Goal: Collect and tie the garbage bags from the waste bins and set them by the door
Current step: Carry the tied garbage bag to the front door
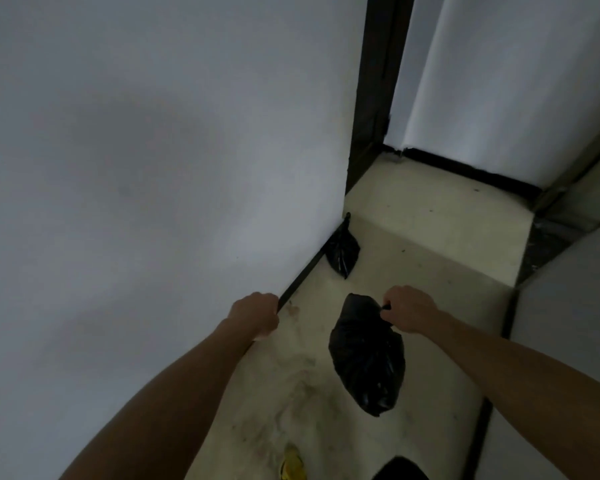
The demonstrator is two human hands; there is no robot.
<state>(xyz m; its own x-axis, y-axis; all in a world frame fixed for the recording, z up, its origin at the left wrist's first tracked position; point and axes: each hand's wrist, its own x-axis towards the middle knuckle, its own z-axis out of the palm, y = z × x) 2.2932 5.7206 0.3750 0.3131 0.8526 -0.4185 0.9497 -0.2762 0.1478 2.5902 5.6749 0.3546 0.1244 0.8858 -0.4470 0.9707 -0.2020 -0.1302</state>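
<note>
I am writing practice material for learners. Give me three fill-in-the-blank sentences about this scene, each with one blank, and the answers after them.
1. The right hand grips a hanging garbage bag whose colour is ____.
2. A second bag sits on the floor, leaning against the ____.
3. The door frame is dark, but the door itself is ____.

Answers: black; wall; white.
</note>
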